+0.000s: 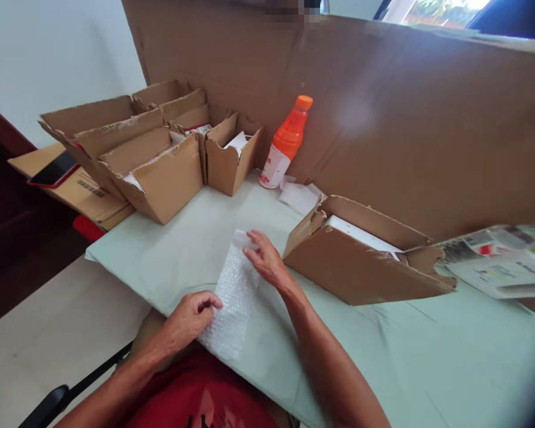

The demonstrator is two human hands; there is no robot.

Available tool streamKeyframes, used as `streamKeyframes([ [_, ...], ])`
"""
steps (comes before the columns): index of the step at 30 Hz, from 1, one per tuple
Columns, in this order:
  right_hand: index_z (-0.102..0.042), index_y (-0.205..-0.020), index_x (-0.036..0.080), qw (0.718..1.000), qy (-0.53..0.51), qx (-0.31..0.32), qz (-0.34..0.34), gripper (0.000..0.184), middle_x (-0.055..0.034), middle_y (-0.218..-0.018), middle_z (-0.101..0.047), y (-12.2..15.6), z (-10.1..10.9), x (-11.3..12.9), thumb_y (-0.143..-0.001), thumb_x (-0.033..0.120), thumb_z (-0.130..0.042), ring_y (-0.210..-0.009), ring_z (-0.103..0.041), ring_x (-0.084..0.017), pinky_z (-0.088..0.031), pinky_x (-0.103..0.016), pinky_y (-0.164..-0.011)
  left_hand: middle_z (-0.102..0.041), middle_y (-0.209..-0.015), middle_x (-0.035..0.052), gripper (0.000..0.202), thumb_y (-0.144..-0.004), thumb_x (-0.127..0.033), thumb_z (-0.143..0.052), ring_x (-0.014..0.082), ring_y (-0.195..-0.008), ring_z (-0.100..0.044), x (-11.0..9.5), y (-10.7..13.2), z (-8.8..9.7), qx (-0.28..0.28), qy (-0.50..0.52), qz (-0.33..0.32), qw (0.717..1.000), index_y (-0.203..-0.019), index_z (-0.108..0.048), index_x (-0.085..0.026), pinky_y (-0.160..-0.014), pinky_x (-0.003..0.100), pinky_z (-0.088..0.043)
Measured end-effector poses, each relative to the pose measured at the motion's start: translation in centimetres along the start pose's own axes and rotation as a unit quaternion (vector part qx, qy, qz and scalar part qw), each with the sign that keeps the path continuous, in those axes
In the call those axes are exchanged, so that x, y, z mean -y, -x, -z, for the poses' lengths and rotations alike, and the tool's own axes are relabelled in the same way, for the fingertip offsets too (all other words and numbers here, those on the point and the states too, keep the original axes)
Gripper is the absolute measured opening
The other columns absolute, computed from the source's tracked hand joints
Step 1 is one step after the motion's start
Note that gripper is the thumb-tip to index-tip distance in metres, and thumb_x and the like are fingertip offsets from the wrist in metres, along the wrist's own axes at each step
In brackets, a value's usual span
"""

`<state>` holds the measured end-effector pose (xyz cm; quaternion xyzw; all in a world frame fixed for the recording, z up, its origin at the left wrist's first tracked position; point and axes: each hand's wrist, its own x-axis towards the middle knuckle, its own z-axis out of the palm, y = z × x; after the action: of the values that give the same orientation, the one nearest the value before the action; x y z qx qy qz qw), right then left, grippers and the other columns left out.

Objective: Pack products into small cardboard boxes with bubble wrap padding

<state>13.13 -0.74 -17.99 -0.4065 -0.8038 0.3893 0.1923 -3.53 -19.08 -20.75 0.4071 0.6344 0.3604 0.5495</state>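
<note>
A strip of clear bubble wrap [232, 297] lies on the pale green table [383, 351] in front of me, running from the near edge toward the middle. My left hand [189, 318] is curled and pinches the wrap's left edge near the table's front. My right hand [266, 260] rests on the wrap's far end with its fingers pressed down on it, holding it flat. Just right of that hand lies an open cardboard box [361, 261] with a white item inside.
Several open cardboard boxes [160, 160] stand at the back left. An orange bottle [285, 142] stands by a tall cardboard sheet [405, 119]. Crumpled white paper [299, 195] lies beside it. Newspaper [499, 261] lies at the right. A phone [53, 170] rests on flat cardboard.
</note>
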Motion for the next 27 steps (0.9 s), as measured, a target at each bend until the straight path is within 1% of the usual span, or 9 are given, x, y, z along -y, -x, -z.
streamKeyframes([
  [3,-0.064,-0.130,0.024,0.989,0.000,-0.138,0.049,0.037,-0.0118,-0.152,-0.050,0.9,-0.5,-0.7,-0.094,0.025,-0.052,-0.141,-0.045,-0.027,-0.043,-0.050,-0.110,-0.052,-0.067,-0.0022,0.029,-0.068,-0.034,-0.056,0.0116,-0.059,-0.039,-0.2,0.4,0.6,-0.004,0.027,0.017,0.999,-0.087,-0.068,-0.015,-0.055,0.025,-0.027],
  [6,-0.066,-0.126,0.026,0.978,0.034,-0.177,0.107,0.034,-0.0107,-0.153,-0.049,4.5,-0.2,-1.6,-0.096,0.023,-0.052,-0.141,-0.047,-0.027,-0.045,-0.052,-0.110,-0.053,-0.068,-0.0030,0.031,-0.067,-0.036,-0.064,0.0106,-0.058,-0.040,-0.8,0.7,1.1,0.008,0.095,0.048,0.994,-0.089,-0.068,-0.015,-0.054,0.024,-0.029],
  [10,-0.058,-0.137,0.028,0.979,0.093,-0.084,0.159,0.048,-0.0088,-0.145,-0.058,10.6,0.5,-2.3,-0.092,0.011,-0.051,-0.136,-0.052,-0.025,-0.044,-0.051,-0.111,-0.053,-0.066,-0.0036,0.034,-0.065,-0.036,-0.075,0.0102,-0.059,-0.046,-1.0,0.6,1.3,0.009,0.215,0.097,0.972,-0.092,-0.070,-0.015,-0.054,0.022,-0.035],
  [14,-0.036,-0.155,0.025,0.975,0.109,0.044,0.189,0.073,-0.0116,-0.154,-0.049,14.5,-0.5,-1.6,-0.086,0.016,-0.059,-0.143,-0.044,-0.029,-0.041,-0.053,-0.113,-0.066,-0.090,0.0053,0.039,-0.068,-0.037,-0.079,0.0170,-0.074,-0.061,-1.5,-0.4,1.4,-0.006,0.323,0.120,0.939,-0.098,-0.071,-0.014,-0.056,0.026,-0.050],
  [18,-0.048,-0.145,0.023,0.984,0.081,-0.019,0.157,0.057,-0.0124,-0.132,-0.066,13.8,-3.1,-1.1,-0.089,0.024,-0.060,-0.118,-0.062,-0.028,-0.051,-0.046,-0.099,-0.066,-0.090,0.0089,0.043,-0.080,-0.043,-0.067,0.0198,-0.073,-0.065,-2.3,-1.3,1.4,0.011,0.372,0.130,0.919,-0.110,-0.065,-0.012,-0.054,0.030,-0.054],
  [21,-0.066,-0.108,0.022,0.988,0.076,-0.123,0.046,0.020,-0.0066,-0.093,-0.073,11.7,-4.2,-1.4,-0.094,0.022,-0.053,-0.085,-0.066,-0.023,-0.053,-0.037,-0.078,-0.065,-0.090,0.0056,0.052,-0.087,-0.046,-0.059,0.0186,-0.068,-0.063,-2.2,-1.1,1.2,-0.049,0.282,0.069,0.956,-0.129,-0.052,-0.016,-0.055,0.033,-0.056],
  [23,-0.066,-0.099,0.021,0.984,0.097,-0.151,0.005,0.014,-0.0059,-0.087,-0.072,10.7,-4.4,-1.9,-0.094,0.025,-0.054,-0.079,-0.063,-0.023,-0.050,-0.037,-0.075,-0.065,-0.095,0.0047,0.057,-0.086,-0.040,-0.061,0.0187,-0.074,-0.064,-1.8,-0.6,1.0,-0.137,0.125,-0.028,0.982,-0.137,-0.047,-0.020,-0.063,0.034,-0.058],
  [25,-0.065,-0.111,0.019,0.979,0.124,-0.164,0.004,0.022,-0.0069,-0.090,-0.072,10.2,-4.6,-2.4,-0.093,0.026,-0.055,-0.081,-0.063,-0.023,-0.049,-0.038,-0.078,-0.066,-0.106,0.0070,0.050,-0.086,-0.029,-0.061,0.0214,-0.092,-0.065,-1.3,-0.2,0.6,-0.193,-0.065,-0.159,0.966,-0.135,-0.053,-0.021,-0.080,0.038,-0.059],
  [27,-0.061,-0.125,0.017,0.974,0.143,-0.175,0.016,0.033,-0.0075,-0.092,-0.072,10.0,-4.9,-2.8,-0.094,0.026,-0.053,-0.084,-0.064,-0.024,-0.048,-0.039,-0.081,-0.065,-0.122,0.0100,0.041,-0.086,-0.018,-0.057,0.0260,-0.115,-0.061,-0.9,-0.2,0.1,-0.185,-0.224,-0.279,0.915,-0.127,-0.061,-0.022,-0.099,0.045,-0.053],
])
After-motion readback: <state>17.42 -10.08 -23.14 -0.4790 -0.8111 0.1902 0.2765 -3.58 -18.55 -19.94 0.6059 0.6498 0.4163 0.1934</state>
